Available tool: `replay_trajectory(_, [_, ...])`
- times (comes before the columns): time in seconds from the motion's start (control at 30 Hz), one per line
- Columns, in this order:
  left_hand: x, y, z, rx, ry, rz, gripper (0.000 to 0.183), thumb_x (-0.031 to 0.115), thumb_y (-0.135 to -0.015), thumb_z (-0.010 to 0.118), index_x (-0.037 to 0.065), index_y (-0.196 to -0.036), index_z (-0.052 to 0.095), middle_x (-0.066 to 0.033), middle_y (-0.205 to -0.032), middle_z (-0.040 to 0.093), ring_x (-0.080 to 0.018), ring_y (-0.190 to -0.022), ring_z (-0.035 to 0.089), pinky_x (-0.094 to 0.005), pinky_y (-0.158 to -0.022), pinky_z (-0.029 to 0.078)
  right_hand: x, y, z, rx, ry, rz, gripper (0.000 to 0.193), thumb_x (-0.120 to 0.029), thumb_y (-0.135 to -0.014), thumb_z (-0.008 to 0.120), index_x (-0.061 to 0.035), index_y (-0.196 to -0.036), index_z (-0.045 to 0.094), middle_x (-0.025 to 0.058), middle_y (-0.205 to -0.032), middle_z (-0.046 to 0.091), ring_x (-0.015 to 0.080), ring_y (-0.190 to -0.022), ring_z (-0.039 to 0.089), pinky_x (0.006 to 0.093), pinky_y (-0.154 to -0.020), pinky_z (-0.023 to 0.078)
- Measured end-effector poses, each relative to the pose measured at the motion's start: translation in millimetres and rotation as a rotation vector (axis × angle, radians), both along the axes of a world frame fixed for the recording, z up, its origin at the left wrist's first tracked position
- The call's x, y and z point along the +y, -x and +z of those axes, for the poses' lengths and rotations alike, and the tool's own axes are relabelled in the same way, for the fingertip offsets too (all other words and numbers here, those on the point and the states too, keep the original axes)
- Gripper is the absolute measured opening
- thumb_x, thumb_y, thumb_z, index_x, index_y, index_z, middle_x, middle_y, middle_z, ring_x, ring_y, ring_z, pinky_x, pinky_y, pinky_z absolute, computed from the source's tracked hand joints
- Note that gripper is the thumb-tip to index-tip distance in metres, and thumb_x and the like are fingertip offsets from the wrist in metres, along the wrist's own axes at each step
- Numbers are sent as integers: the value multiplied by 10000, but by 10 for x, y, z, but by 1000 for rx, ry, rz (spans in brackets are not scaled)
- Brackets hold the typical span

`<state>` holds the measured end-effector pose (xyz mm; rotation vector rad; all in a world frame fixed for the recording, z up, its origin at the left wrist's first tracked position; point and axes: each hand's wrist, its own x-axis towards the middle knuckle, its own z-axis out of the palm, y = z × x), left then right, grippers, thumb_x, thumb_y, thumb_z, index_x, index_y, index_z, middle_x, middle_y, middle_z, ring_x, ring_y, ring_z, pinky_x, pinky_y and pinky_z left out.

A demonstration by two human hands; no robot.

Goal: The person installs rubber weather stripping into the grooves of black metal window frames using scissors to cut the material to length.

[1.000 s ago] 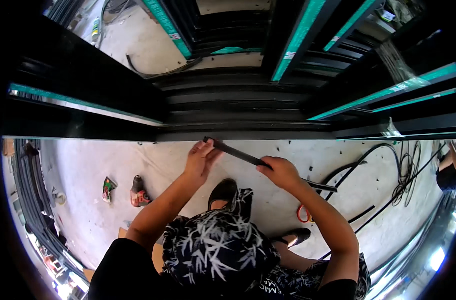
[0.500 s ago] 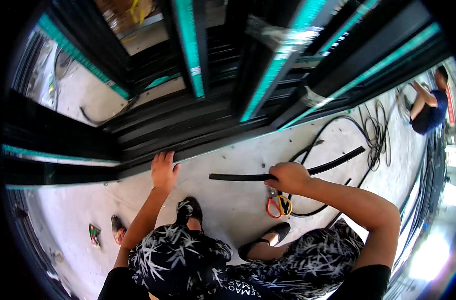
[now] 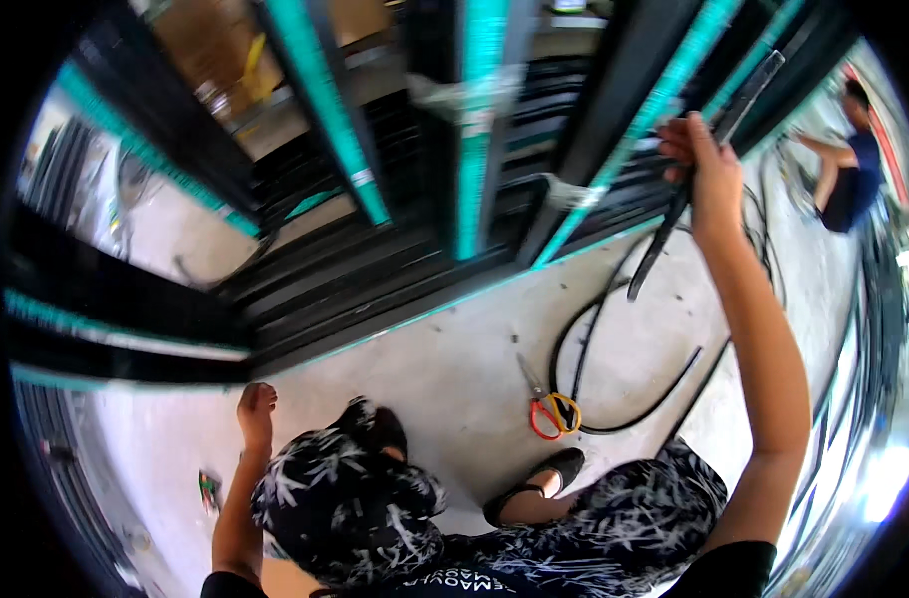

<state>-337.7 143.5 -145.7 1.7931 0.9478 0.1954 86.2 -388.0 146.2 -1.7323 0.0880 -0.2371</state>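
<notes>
My right hand (image 3: pixel 708 179) is raised at the upper right, its fingers closed round a short black rubber strip (image 3: pixel 652 258). The strip slants, one end up by the black bars and the other hanging above the floor. My left hand (image 3: pixel 258 407) is beside the near edge of the large black frame (image 3: pixel 375 329), apart from it, with the fingers curled in and nothing visible in them. Scissors (image 3: pixel 541 404) with one red and one yellow handle lie on the floor between my feet and the frame.
Long black bars with teal tape (image 3: pixel 471 149) stand up from the frame. Coiled black strip (image 3: pixel 564 349) lies on the floor at the right. A small green and red object (image 3: pixel 208 491) is at lower left. Another person (image 3: pixel 848 164) crouches at far right.
My right hand has lifted the rubber strip up and to the right, turning it steep. My left hand has come off the frame edge and moved left and down, its fingers now curled.
</notes>
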Motion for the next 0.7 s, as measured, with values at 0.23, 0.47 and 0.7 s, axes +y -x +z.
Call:
replay_trajectory(0.23, [967,129,884,-445,57,511,417,445,-1009,465,57,-1068,606,-78,-1063,654,-202,-1036,608,-369,-928,477,-812,-729,-595,85,-588,63,394,-295,-995,495,-61,-1307,552,96,-1305,592,262,-1187,541,416,-1070,393])
replay_trajectory(0.47, [985,-380,1678,-861,135,700,627,525,-1004,397,76,-1442,399,-68,-1469,429,-240,-1298,445,-379,-1082,349,185,-495,-566,114,-665,29,418,-289,-1020,437,-29,-1338,511,133,-1308,582,303,-1186,544,452,-1072,404])
replay_trajectory(0.7, [1267,-364,1551,-986,252,894,508,474,-953,373,108,-1245,571,-89,-1109,660,-277,-1009,633,-422,-909,523,379,-197,-399,-57,-717,-45,442,-312,-1004,426,-22,-1321,529,130,-1306,591,314,-1210,538,448,-1086,392])
